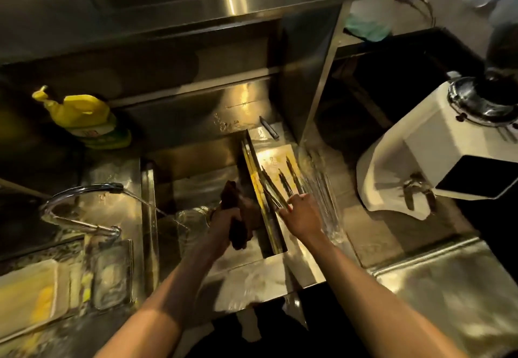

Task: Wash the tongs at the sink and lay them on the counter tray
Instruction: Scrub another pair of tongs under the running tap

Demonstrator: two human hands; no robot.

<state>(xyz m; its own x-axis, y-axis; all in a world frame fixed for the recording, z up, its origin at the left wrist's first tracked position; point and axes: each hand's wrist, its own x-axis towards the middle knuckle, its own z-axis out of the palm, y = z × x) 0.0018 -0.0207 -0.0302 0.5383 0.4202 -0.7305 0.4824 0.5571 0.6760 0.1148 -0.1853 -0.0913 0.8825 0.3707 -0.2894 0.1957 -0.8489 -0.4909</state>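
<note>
My right hand (pixel 301 213) grips a pair of metal tongs (pixel 273 189) by their near end. Their tips point away over the yellowish tray (pixel 280 155) on the counter just right of the sink. A second pair of tongs (pixel 291 177) lies on that tray. My left hand (pixel 227 221) is over the steel sink (pixel 196 178), closed on a dark brown scrubbing cloth (pixel 238 212). A curved tap (pixel 81 192) at the left sends a thin stream of water into the sink.
A yellow detergent bottle (pixel 84 118) stands on the ledge behind the tap. A clear glass container (pixel 322 189) lies right of the tray. A white coffee grinder (pixel 437 155) fills the right counter. Trays (pixel 30 293) sit at the lower left. A green cloth (pixel 367 28) lies far back.
</note>
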